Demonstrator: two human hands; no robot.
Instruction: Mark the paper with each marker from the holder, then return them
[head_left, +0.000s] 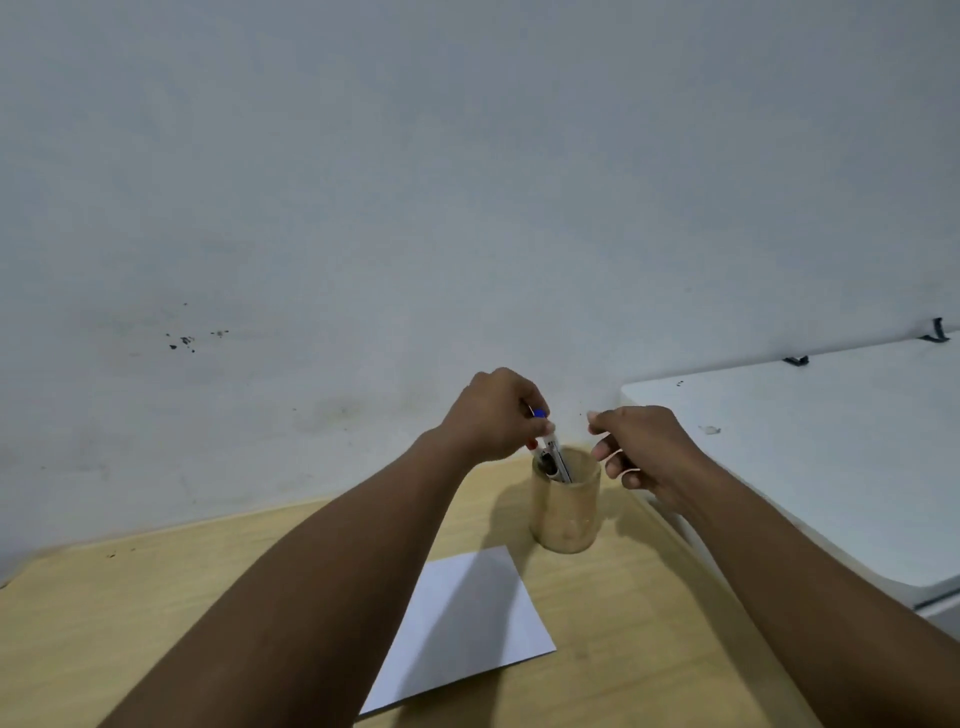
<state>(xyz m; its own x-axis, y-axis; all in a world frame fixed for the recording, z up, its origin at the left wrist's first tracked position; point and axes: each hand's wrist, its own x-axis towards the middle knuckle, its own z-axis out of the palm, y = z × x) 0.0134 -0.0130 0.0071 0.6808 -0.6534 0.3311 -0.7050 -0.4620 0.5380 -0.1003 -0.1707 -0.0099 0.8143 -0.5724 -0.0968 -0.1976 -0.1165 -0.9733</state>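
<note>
A tan cylindrical holder (566, 512) stands on the wooden table near the wall. My left hand (493, 413) hovers over its left rim, pinching a white marker with a blue end (549, 448) whose lower part sits inside the holder. Another dark marker tip shows inside beside it. My right hand (641, 447) hangs just right of the holder's rim, fingers loosely curled and apart, holding nothing. A white sheet of paper (467, 629) lies flat on the table in front of the holder, partly under my left forearm.
The wooden table (130, 613) meets a pale wall (467, 208) at the back. A white cabinet or appliance top (810, 467) stands close on the right, higher than the table and next to my right arm.
</note>
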